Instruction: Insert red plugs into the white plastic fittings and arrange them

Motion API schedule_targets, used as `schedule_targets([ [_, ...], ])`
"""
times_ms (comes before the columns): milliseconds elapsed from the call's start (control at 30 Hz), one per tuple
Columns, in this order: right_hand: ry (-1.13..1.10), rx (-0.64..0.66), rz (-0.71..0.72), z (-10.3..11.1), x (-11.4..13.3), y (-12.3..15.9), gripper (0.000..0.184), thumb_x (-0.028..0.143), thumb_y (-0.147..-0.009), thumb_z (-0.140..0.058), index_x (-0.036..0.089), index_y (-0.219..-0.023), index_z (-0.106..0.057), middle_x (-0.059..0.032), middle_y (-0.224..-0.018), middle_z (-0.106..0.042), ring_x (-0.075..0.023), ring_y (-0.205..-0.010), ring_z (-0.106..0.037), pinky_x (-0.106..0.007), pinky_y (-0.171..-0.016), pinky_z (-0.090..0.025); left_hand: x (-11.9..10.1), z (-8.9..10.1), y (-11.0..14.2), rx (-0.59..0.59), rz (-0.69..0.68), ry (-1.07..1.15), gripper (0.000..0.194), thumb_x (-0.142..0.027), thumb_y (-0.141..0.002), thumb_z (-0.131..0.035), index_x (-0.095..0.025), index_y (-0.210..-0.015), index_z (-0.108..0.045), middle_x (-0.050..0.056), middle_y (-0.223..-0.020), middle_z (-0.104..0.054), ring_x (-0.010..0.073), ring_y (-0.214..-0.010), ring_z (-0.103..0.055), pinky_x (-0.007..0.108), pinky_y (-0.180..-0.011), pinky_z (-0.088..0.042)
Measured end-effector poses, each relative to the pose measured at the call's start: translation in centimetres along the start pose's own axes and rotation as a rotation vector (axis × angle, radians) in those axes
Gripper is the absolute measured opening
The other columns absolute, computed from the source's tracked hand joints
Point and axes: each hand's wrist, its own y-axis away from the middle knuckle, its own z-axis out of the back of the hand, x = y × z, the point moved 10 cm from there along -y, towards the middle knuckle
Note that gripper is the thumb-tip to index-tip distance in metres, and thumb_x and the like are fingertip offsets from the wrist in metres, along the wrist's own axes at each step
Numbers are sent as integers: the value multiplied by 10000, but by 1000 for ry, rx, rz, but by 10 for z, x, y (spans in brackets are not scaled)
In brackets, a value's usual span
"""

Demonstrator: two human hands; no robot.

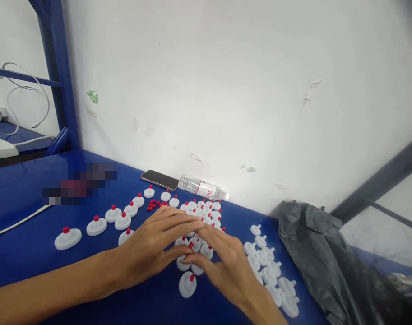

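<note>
My left hand (151, 246) and my right hand (222, 266) meet over the middle of a blue table (23, 253), fingertips touching above a cluster of white round plastic caps with red plugs (199, 216). The fingers of both hands are pinched together round a small red plug (191, 245). A capped disc (187, 284) lies just below the hands. A row of finished white caps with red plugs (122, 221) runs off to the left. White caps without plugs (270, 271) lie to the right of my right hand. Loose red plugs (153, 205) sit behind my left hand.
A phone (159, 179) and a plastic water bottle (202, 188) lie against the white wall at the back. A black plastic bag (321, 253) is heaped at the right. A white cable (19, 221) crosses the table's left. A blue frame post (62, 76) stands at the left.
</note>
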Motion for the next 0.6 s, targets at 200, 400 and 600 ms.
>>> schedule_targets([
  [200, -27, -17, 35, 3, 6, -3, 572, 226, -833, -763, 348, -1357, -568, -20, -1216, -724, -232, -1093, -706, -344, -960, -592, 4, -1, -1, 25, 37, 43, 393, -274, -957, -621, -281, -1337, -524, 34, -1251, -672, 218, -1079, -573, 403, -953, -507],
  [400, -81, 107, -39, -6, 0, -7, 239, 284, -841, -757, 288, -1072, -697, -28, -1223, -710, -197, -1040, -716, -279, -903, -596, 3, 0, -4, 22, -3, 22, 318, -360, -968, -594, -257, -1268, -569, 45, -1221, -680, 213, -1074, -592, 395, -960, -475],
  [600, 226, 4, -19, 28, -21, -6, 128, 234, -947, -607, 264, -1045, -683, -46, -1205, -714, -217, -1091, -690, -349, -928, -577, 15, 10, -12, 10, 25, -100, 173, -297, -990, -569, -219, -1134, -624, 31, -1036, -692, 216, -1014, -577, 392, -924, -455],
])
